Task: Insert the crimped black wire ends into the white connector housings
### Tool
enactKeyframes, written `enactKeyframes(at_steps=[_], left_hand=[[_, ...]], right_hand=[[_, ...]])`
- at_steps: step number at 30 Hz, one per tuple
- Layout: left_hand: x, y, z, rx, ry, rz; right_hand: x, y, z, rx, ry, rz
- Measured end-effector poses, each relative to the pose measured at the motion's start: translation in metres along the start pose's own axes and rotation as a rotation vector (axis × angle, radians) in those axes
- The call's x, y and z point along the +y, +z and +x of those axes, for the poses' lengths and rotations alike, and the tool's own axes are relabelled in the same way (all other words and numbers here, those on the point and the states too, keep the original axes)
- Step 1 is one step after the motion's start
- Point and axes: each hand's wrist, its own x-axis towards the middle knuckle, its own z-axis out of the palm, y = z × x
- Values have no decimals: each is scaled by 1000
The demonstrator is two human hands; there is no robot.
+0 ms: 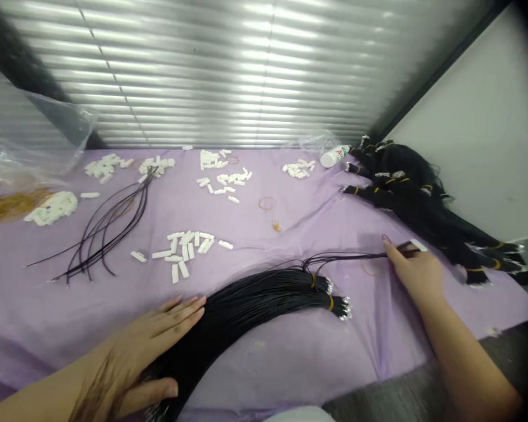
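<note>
My left hand (158, 334) lies with fingers stretched out on a thick bundle of black wires (255, 293), thumb along its lower side. Yellow bands tie the bundle's right end, where bright metal tips stick out. At the right, my right hand (416, 272) is closed on a few thin black wires (347, 257) that run out from the bundle. A small white piece (418, 245) shows at its fingertips; whether it is joined to the wires I cannot tell. A reddish rubber band (386, 238) is by the fingers.
Small white plastic pieces (187, 246) lie in several piles on the purple cloth (299, 351). Loose black wires (108, 228) and yellow rubber bands (9, 205) are on the left. More tied black bundles (422, 205) and a white bottle (334, 156) are at the back right. Blinds stand behind.
</note>
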Motion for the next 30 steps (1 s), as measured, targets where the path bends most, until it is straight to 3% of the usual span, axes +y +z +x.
enactKeyframes(at_steps=[3, 6, 11, 16, 18, 21, 30], left_hand=[[2, -18, 4, -118, -14, -37], [9, -38, 19, -27, -53, -58], [21, -59, 50, 0, -149, -92], [15, -59, 70, -58, -199, -225], [14, -57, 77, -86, -195, -283], [13, -56, 88, -39, -166, -238], [12, -39, 102, 55, -106, -119]], right_hand=[[2, -2, 9, -40, 130, 91], [2, 0, 22, -53, 183, 282], [-9, 5, 25, -40, 169, 472], [-35, 18, -37, 26, -8, 387], [-49, 24, -66, 14, -85, 330], [-72, 30, -98, -52, -219, 269], [-144, 64, -117, -402, -758, 125]])
